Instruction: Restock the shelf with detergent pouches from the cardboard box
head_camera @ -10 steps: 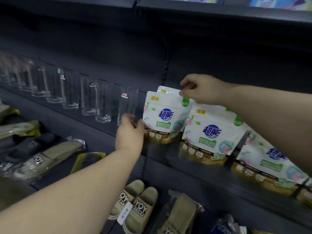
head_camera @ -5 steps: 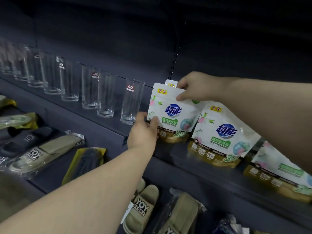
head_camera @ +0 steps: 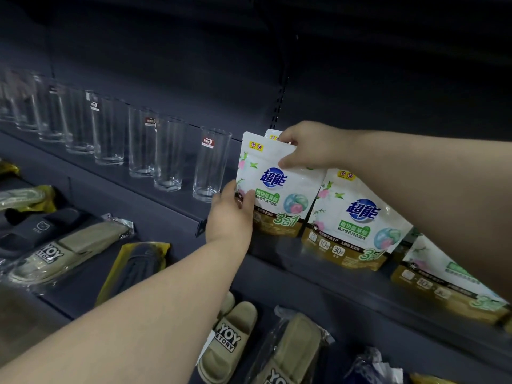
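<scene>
A white and gold detergent pouch [head_camera: 273, 189] stands upright on the dark shelf [head_camera: 291, 249], with another pouch's top showing just behind it. My right hand [head_camera: 307, 146] pinches its upper right edge. My left hand [head_camera: 230, 217] grips its lower left corner. To the right, a second pouch [head_camera: 357, 220] leans on the shelf, and a third pouch [head_camera: 443, 275] lies partly hidden under my right forearm. The cardboard box is out of view.
A row of clear drinking glasses [head_camera: 212, 164] stands on the same shelf to the left, the nearest one close to the held pouch. Packaged slippers [head_camera: 230, 342] lie on the lower shelves, and a bagged beige slipper [head_camera: 63, 250] lies at the left.
The view has shifted so the pouches sit further right and lower. My left hand has moved from beside the nearest glass onto the pouch's lower left corner. My right hand stays on its top.
</scene>
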A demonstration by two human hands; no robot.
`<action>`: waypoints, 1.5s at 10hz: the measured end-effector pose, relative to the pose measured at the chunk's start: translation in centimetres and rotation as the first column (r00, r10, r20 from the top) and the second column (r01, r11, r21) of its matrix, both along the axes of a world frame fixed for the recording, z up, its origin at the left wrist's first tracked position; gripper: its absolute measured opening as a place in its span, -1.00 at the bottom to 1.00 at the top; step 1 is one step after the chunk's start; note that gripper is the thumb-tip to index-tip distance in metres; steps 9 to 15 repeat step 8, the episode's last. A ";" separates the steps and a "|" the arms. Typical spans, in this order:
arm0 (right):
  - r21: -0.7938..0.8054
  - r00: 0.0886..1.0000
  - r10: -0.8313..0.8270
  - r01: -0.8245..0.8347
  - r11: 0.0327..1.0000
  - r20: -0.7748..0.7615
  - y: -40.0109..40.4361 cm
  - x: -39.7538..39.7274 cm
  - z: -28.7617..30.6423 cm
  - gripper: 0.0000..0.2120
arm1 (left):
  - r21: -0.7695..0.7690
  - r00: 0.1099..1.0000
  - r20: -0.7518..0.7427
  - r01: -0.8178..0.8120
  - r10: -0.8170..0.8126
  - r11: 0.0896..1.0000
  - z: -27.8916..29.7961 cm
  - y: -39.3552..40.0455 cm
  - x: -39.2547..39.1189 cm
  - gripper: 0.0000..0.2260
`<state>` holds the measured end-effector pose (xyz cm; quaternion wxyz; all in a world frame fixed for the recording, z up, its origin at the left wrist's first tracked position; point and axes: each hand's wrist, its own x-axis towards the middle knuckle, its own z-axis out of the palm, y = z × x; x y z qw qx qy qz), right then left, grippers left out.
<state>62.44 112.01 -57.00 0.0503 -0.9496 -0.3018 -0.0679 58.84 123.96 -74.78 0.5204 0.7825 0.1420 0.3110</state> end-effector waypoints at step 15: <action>0.591 0.974 0.028 -0.161 0.790 0.226 -12.6 -10.1 2.1 -0.90 | -0.088 0.993 0.042 0.112 -0.109 0.990 1.0 -4.4 -6.4 -0.81</action>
